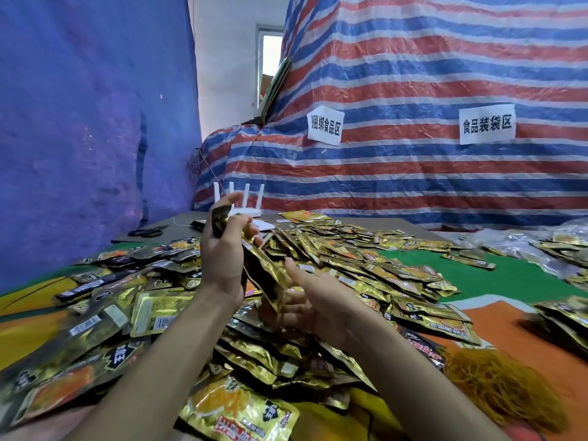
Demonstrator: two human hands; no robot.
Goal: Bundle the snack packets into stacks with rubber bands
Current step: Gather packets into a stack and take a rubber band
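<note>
The left hand grips a stack of gold snack packets on edge above the table's middle. This probably lets the right hand, fingers loosely spread, square its lower end. Rubber bands heap within reach near the front right corner. Loose packets cover the table; blue tarpaulin hangs left, striped tarpaulin behind.

a: how many paper signs?
b: two, a left sign and a right sign, both above and right of the router.
a: antennas on it?
b: four. one pair of scissors lies left of the router, one heap of rubber bands sits far nearer than it, rightward.
a: hands? packets?
b: two, a left hand and a right hand. the snack packets are too many to count.
</note>
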